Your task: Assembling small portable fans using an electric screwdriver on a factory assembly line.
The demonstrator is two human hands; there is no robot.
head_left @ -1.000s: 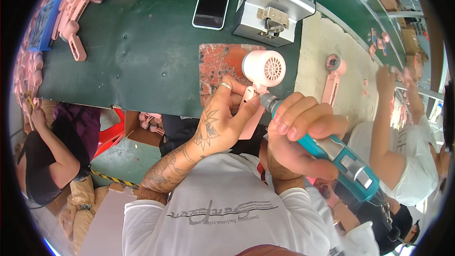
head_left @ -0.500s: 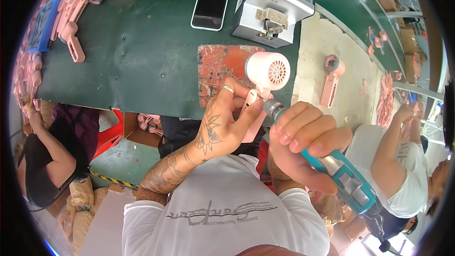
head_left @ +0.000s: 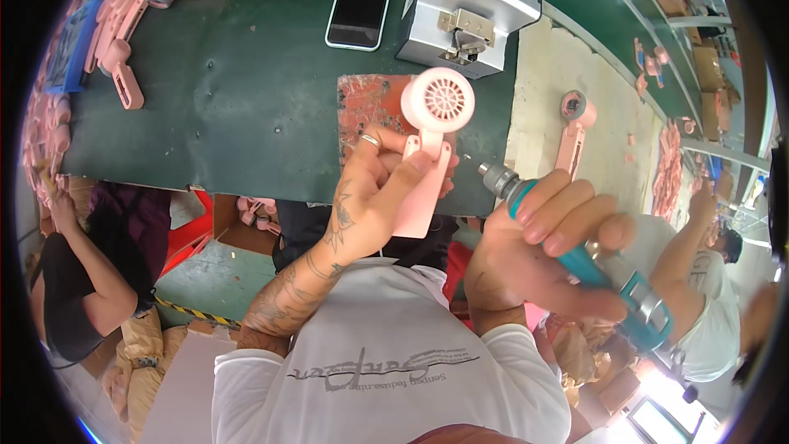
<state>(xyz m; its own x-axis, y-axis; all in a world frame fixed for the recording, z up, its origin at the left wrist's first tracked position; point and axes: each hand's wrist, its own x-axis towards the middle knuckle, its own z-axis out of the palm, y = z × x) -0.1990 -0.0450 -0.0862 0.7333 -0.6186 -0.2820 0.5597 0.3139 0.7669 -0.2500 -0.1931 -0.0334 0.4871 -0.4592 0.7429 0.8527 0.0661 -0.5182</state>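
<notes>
Withdrawn, right hand (head_left: 551, 251) (gripping screwdriver (head_left: 588, 267)) clears fan (head_left: 434, 140); phone (head_left: 360, 6) beyond.

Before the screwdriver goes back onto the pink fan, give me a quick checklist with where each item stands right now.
1. Left hand grips the pink fan by its handle: ok.
2. Round grille of the fan faces up toward the camera: ok.
3. Right hand holds the teal electric screwdriver firmly: ok.
4. Screwdriver tip is on a screw hole: not ok, it sits apart from the fan, to its right.
5. A screw is loaded on the tip: cannot tell, too small.
6. Phone and grey machine lie away from the hands on the green table: ok.
</notes>
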